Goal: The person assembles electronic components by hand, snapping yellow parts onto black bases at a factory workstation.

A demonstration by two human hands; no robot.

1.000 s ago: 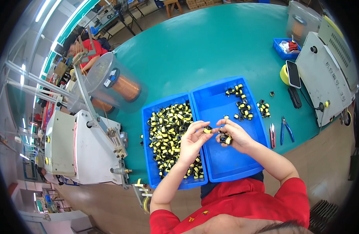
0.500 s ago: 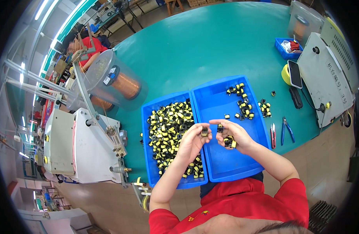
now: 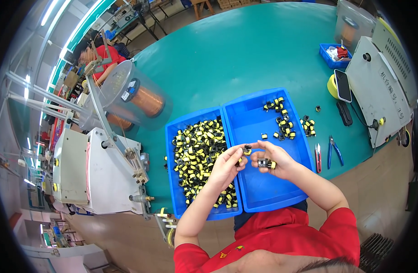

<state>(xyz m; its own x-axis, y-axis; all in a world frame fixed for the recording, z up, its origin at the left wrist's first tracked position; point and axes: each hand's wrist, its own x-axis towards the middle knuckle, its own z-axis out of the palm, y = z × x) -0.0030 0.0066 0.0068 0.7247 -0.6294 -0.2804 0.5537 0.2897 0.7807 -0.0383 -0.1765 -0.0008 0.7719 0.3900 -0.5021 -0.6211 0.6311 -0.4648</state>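
My left hand (image 3: 225, 168) is closed over the right wall of the left blue tray (image 3: 170, 182), with a small black-and-yellow taped coil in its fingers. Between the fingertips of both hands is another small coil (image 3: 247, 149), dark on the side that shows. Over the right blue tray (image 3: 263, 200), my right hand (image 3: 281, 162) is closed around several more taped coils (image 3: 266, 164) in its curled fingers. A dense heap of the same coils (image 3: 200, 159) fills much of the left tray. Fewer coils (image 3: 286, 125) lie in the far right part of the right tray.
Loose coils (image 3: 309, 126), red-handled snips (image 3: 318, 158) and blue-handled pliers (image 3: 335, 152) lie right of the trays. A phone (image 3: 343, 85) and a grey machine (image 3: 381, 86) stand beyond. At left are another machine (image 3: 113, 173) and a copper wire spool (image 3: 147, 101); a co-worker (image 3: 106, 59) sits behind.
My hands have come together, and a coil now sits between their fingertips. The coils in my right hand have turned and show more plainly in its curled fingers.
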